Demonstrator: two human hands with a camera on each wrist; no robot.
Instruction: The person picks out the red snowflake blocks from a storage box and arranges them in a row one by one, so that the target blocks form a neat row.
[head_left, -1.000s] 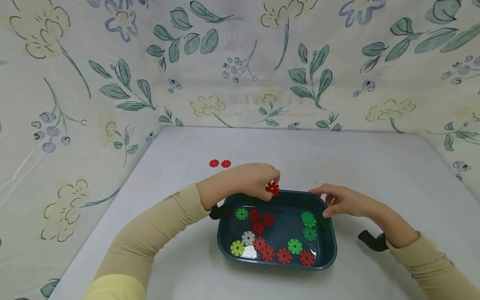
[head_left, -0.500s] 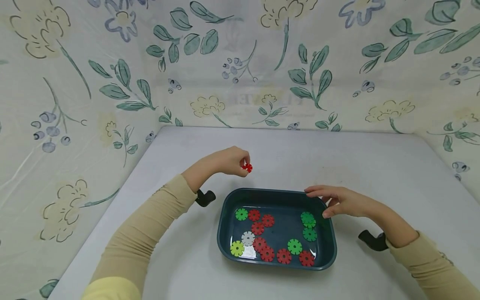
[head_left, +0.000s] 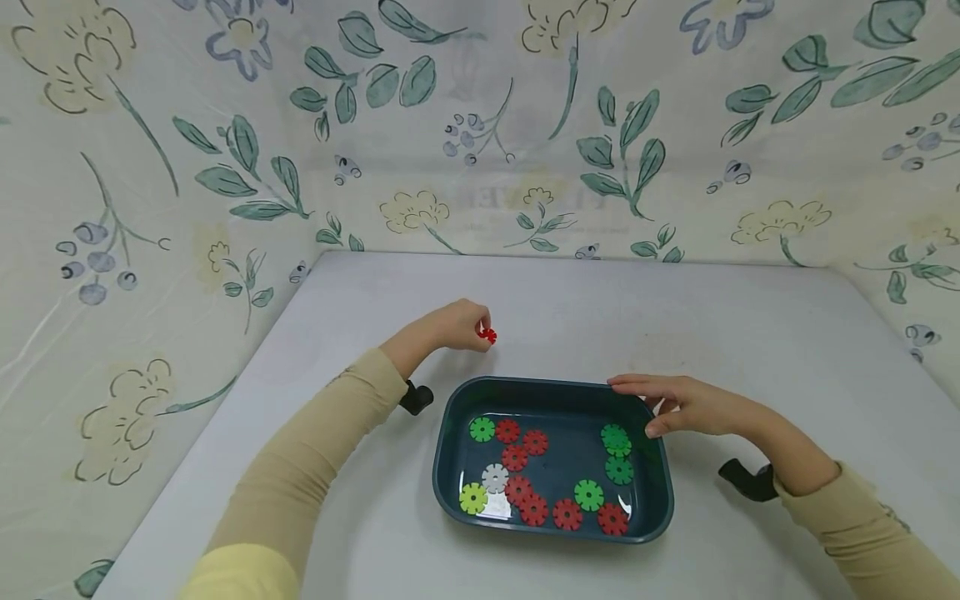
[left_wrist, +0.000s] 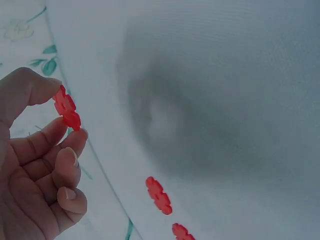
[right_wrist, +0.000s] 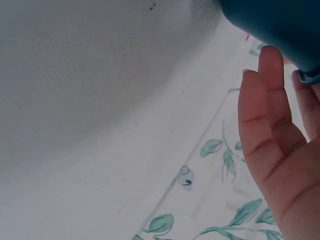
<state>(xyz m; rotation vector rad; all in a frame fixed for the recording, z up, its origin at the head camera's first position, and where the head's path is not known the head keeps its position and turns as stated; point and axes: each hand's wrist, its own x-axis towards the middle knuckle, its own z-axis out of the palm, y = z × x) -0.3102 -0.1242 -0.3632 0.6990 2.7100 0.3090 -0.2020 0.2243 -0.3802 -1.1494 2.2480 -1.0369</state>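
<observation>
My left hand (head_left: 453,325) is over the table behind the tray, its thumb and fingertips pinching a red notched plastic disc (head_left: 487,335). In the left wrist view the disc (left_wrist: 67,107) stands on edge between thumb and fingers. Two more red discs lie on the table there, one disc (left_wrist: 159,195) nearer the hand than the other (left_wrist: 183,232); the head view hides them behind the left hand. At the far right corner of the dark blue tray (head_left: 555,533), my right hand (head_left: 697,404) rests relaxed fingers against the rim, thumb on the near side.
In the tray lie several red discs (head_left: 567,514), several green discs (head_left: 588,495), a white disc (head_left: 495,478) and a yellow disc (head_left: 473,497). The white table (head_left: 712,317) reaches back to a flower-patterned sheet (head_left: 465,200). Black camera mounts (head_left: 747,481) stick out at both wrists.
My left hand has moved left from over the tray's back rim to the table behind it, carrying the red disc. The right hand has stayed nearly still at the tray's corner.
</observation>
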